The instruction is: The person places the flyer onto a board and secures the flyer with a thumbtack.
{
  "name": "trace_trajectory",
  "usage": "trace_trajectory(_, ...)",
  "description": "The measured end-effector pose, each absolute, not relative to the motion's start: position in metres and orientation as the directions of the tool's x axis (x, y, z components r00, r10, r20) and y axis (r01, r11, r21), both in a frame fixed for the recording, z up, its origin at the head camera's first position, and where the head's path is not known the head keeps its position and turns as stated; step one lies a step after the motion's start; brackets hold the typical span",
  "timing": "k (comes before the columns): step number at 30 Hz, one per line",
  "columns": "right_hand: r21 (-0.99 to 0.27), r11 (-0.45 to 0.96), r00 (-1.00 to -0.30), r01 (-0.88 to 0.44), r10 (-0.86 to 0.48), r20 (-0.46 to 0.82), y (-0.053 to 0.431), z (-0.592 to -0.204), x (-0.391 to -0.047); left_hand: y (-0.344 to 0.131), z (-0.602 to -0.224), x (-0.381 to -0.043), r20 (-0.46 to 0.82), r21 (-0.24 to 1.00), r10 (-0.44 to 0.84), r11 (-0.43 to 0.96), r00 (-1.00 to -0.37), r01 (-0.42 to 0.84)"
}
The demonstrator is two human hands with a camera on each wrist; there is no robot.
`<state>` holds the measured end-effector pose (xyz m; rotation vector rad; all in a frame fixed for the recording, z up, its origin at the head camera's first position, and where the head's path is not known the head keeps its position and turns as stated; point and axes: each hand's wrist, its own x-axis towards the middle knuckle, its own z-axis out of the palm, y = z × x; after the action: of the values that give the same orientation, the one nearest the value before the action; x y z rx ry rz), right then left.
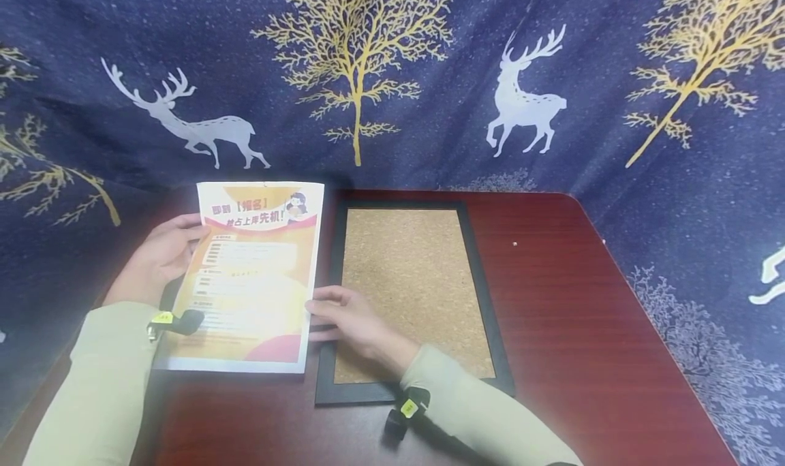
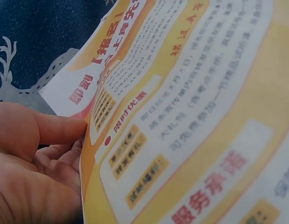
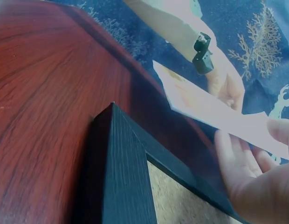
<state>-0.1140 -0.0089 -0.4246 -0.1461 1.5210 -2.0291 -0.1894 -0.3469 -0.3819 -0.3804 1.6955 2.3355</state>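
Observation:
A printed paper flyer (image 1: 245,282) with yellow, orange and pink artwork is held up over the left part of the table, its printed side facing the head camera. At its left edge my left hand (image 1: 162,255) pinches the paper between thumb and fingers, which the left wrist view shows closely. The right edge is pinched by my right hand (image 1: 352,319), thumb on the front and fingers behind. Beneath my right forearm lies a cork board (image 1: 411,282) in a black frame (image 1: 484,302); the flyer stands clear above the frame's corner in the right wrist view.
The reddish-brown wooden table (image 1: 576,302) extends to the right of the frame, with a tiny pale speck (image 1: 514,244) on it. A dark blue curtain (image 1: 429,78) with white deer and golden trees hangs right behind the table. Each sleeve carries a small black wrist camera (image 1: 397,425).

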Motion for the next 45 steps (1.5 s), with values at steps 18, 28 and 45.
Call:
trace_trajectory(18,-0.917,-0.142,-0.867,0.373,-0.404,-0.291,-0.011,-0.424,-0.115,-0.341,-0.378,-0.188,-0.301,0.919,0.049,-0.254,-0.953,-0.303)
trace_trajectory(28,-0.922,-0.112,-0.869,0.372,-0.391,-0.303,-0.004,-0.425,-0.117,-0.342,-0.378,-0.187,-0.342,0.922,0.042,-0.179,-0.939,-0.344)
trace_trajectory(45,-0.925,-0.110,-0.874,0.365,-0.382,-0.300,0.019,-0.426,-0.120,-0.335,-0.379,-0.186,-0.369,0.929,0.027,-0.017,-0.929,-0.370)
